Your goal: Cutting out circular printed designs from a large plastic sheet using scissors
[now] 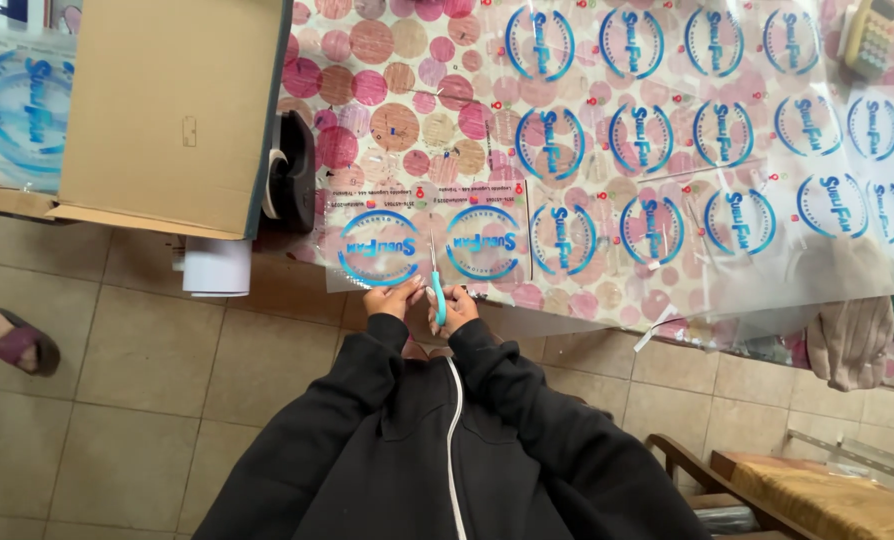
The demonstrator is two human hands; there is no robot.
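A cardboard box (pixel 172 110) beside a paper roll (pixel 215 266) — calculator (pixel 872 37) far off, wooden chair (pixel 767 490) below.

Two hands were seen, the left hand (pixel 391 297) and the right hand (pixel 456 305), with one pair of scissors (pixel 435 280) between them. One cardboard box (pixel 172 110), one calculator (pixel 872 36) far right and one sandalled foot (pixel 12 338) at left were counted. At least twenty blue ring prints (pixel 379 247) were counted on the clear film.

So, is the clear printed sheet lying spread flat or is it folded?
Spread flat: the clear printed sheet lies unfolded across the table, dots showing through.
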